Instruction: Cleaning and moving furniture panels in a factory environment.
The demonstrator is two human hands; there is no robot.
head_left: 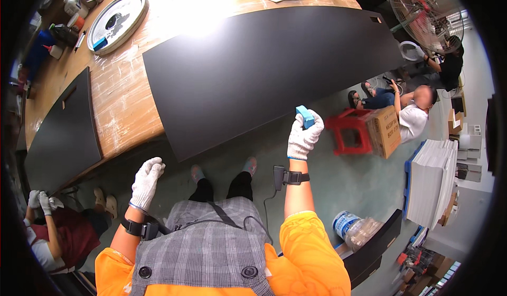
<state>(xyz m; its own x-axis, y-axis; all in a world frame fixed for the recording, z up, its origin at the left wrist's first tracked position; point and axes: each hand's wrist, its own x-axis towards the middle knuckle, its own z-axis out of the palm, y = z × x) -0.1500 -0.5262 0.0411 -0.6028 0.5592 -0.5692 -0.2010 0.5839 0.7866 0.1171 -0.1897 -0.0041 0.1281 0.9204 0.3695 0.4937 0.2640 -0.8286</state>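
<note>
My right hand (304, 137), in a white knitted glove, grips a small blue block (304, 116), perhaps a sponge, between thumb and fingers. It is raised just off the near edge of a large black panel (274, 69) lying on the wooden table. My left hand (147, 182), gloved the same way, hangs in front of the table with its fingers loosely extended and nothing visible in it. The panel has one curved long side and a small slot near its far right corner. A white round lid (138, 12) smeared with dark matter carries another blue block (100, 44) on its rim.
Another black panel (66, 127) lies on the left of the table (119, 95). A co-worker in white gloves stands at lower left. To the right are a red stool (338, 132), a cardboard box (387, 131), seated people and a fan (422, 16). Bottles line the far left edge.
</note>
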